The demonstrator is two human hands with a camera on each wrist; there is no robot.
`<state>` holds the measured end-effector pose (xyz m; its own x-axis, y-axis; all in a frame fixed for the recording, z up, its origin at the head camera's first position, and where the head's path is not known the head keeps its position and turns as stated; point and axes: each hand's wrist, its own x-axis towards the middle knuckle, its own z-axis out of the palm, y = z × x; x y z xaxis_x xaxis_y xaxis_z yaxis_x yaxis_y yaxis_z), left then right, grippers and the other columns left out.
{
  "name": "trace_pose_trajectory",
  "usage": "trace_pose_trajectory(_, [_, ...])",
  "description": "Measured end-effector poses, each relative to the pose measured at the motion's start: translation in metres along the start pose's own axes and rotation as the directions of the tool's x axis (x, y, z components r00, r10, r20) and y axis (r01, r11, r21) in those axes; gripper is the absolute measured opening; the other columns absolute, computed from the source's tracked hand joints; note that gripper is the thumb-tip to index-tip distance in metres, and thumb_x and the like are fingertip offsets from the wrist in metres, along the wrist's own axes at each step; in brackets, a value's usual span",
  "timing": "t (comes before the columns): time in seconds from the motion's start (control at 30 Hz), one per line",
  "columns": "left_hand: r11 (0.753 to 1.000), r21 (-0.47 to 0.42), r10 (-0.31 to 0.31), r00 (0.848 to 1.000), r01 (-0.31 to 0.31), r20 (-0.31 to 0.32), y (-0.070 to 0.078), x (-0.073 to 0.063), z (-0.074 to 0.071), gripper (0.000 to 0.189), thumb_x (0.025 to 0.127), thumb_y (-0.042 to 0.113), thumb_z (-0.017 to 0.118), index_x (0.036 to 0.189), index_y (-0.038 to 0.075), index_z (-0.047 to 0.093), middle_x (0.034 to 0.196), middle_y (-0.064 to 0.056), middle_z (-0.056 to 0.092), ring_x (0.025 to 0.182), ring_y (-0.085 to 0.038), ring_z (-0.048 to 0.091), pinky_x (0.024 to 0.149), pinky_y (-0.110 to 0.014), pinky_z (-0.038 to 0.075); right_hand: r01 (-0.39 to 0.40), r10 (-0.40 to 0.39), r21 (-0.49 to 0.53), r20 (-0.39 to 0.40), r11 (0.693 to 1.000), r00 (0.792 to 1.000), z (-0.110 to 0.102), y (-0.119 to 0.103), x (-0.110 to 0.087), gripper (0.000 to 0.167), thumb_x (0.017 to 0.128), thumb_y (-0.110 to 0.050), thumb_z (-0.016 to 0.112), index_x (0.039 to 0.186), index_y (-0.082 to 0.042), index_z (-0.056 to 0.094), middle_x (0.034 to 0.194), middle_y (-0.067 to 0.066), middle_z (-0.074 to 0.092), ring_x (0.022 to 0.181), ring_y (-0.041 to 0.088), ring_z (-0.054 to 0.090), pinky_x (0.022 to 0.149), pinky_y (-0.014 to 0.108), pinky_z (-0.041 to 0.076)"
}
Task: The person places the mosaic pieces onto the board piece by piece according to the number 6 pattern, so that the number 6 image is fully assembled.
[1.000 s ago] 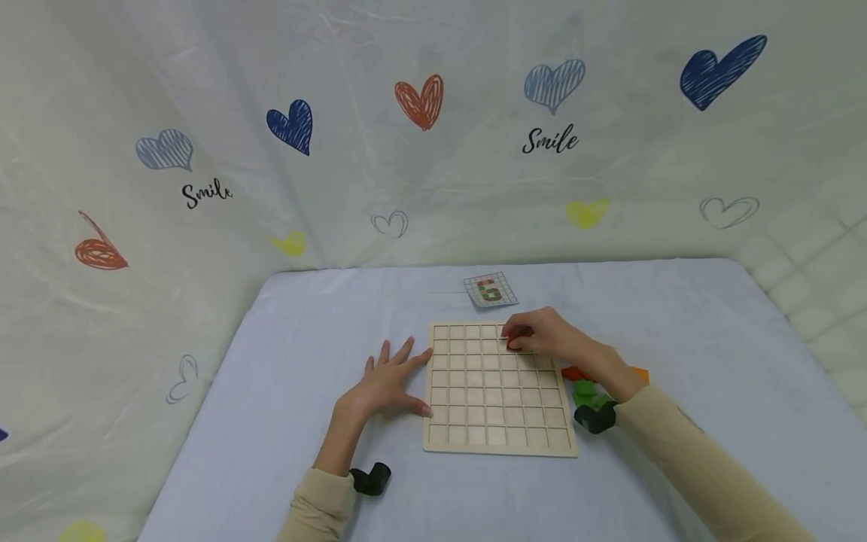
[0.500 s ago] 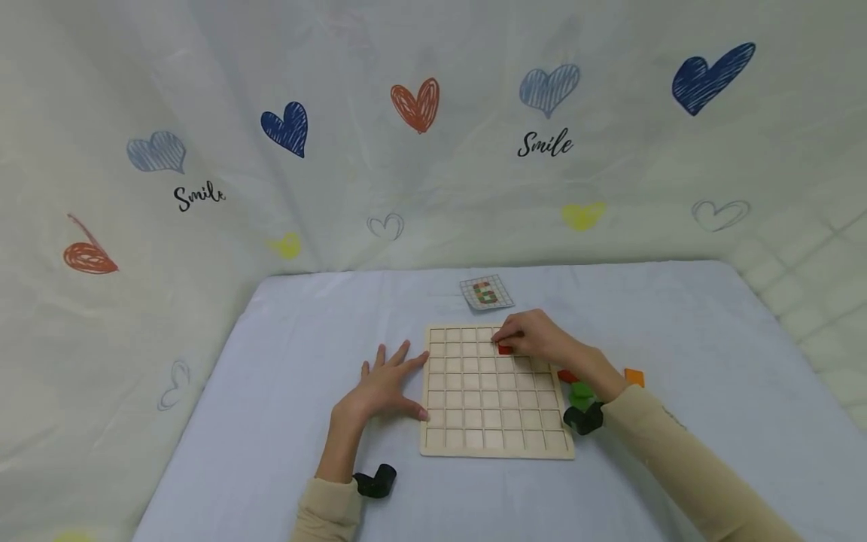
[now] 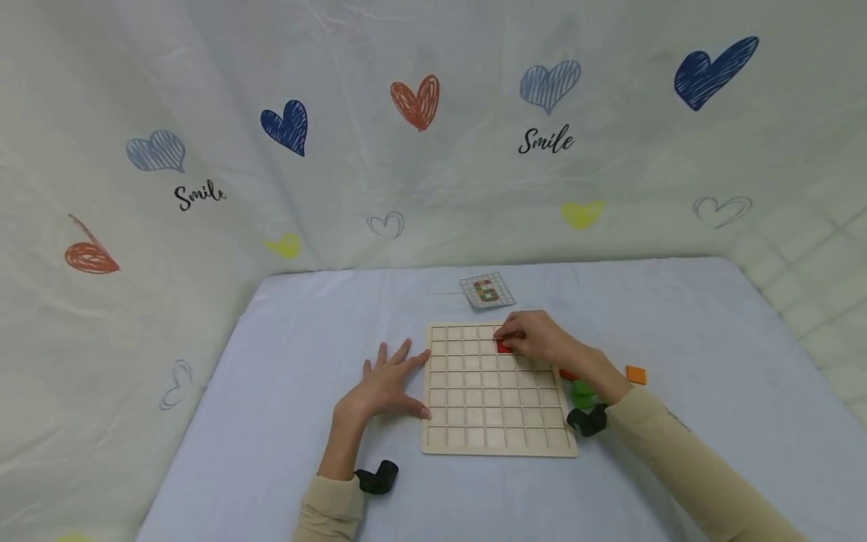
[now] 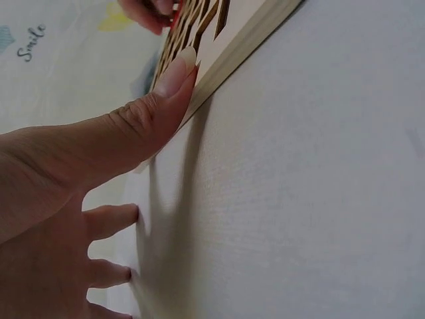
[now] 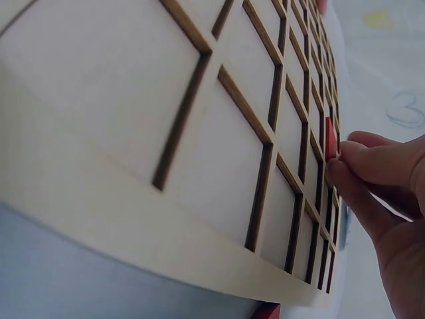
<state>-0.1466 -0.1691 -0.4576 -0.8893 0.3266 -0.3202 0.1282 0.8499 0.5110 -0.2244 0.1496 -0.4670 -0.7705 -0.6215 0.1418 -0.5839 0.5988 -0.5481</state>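
Observation:
A wooden grid board (image 3: 501, 444) lies flat on the table. At its left edge is my left hand (image 3: 382, 388), fingers spread; in the left wrist view its thumb (image 4: 169, 83) rests against the board's rim. My right hand (image 3: 542, 337) is over the far part of the board and pinches a square red tile (image 3: 503, 346) between thumb and fingertips. In the right wrist view the red tile (image 5: 329, 138) sits slightly tilted or raised at a grid cell; whether it is fully seated I cannot tell.
Several green tiles (image 3: 582, 394) and a red tile (image 3: 567, 374) lie right of the board, partly hidden by the right forearm. An orange tile (image 3: 636, 375) lies farther right. Behind the board is a gridded card (image 3: 488, 290) with a coloured figure like a 6.
My right hand has shifted slightly left with the red tile and lowered it at a cell in the second row. The left hand stays at the board's edge.

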Motion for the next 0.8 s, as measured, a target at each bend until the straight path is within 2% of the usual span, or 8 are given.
trace_pose_trajectory(0.13, [1.000,-0.010,-0.002,1.000,0.002,0.003,0.000,0.000,0.000,0.104,0.071,0.039,0.094,0.159,0.027,0.041,0.173,-0.011,0.015,0.156,-0.052,-0.005,0.119,-0.076,0.003,-0.026,0.026,0.045,0.014,0.999,1.000,0.000,-0.001,-0.004,0.018,0.091,0.003,0.072,0.107,-0.001,0.079,0.102,0.009,0.077,0.097,0.028,0.072,0.083,0.040,0.061])
trace_pose_trajectory(0.3, [0.999,-0.038,0.000,1.000,0.001,0.011,0.000,0.000,0.002,0.104,0.071,0.037,0.095,0.159,0.025,0.041,0.173,-0.012,0.014,0.156,-0.052,-0.005,0.119,-0.076,0.001,-0.039,0.041,0.073,-0.019,0.997,0.999,-0.002,0.001,-0.012,0.017,0.090,0.002,0.074,0.106,-0.001,0.078,0.102,0.010,0.078,0.095,0.028,0.073,0.082,0.039,0.061])
trace_pose_trajectory(0.53, [1.000,-0.004,-0.007,1.000,0.007,0.005,-0.004,0.002,0.005,0.105,0.072,0.041,0.094,0.160,0.027,0.039,0.173,-0.012,0.014,0.156,-0.052,-0.004,0.119,-0.076,0.003,-0.089,0.090,0.028,-0.050,0.996,0.995,-0.011,0.005,-0.029,0.015,0.091,-0.001,0.075,0.104,-0.004,0.079,0.100,0.005,0.077,0.088,0.020,0.071,0.080,0.036,0.060])
trace_pose_trajectory(0.8, [1.000,0.008,-0.017,1.000,0.017,0.006,-0.002,0.003,-0.002,0.106,0.072,0.041,0.093,0.161,0.029,0.038,0.174,-0.010,0.011,0.156,-0.051,-0.007,0.119,-0.075,0.001,-0.109,0.108,-0.016,-0.069,0.994,0.992,-0.028,0.014,-0.050,0.016,0.090,-0.001,0.076,0.105,-0.004,0.079,0.096,0.003,0.076,0.083,0.015,0.067,0.071,0.027,0.056])
